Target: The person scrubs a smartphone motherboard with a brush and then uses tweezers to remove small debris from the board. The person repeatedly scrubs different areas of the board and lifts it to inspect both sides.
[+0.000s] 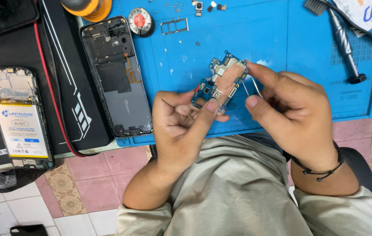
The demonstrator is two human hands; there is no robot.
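The left hand pinches one blue circuit board at its near end, holding it above the blue mat. The right hand grips one pair of thin tweezers just right of the board. Two opened phones lie to the left: an empty frame and one with a battery. One screwdriver lies far right.
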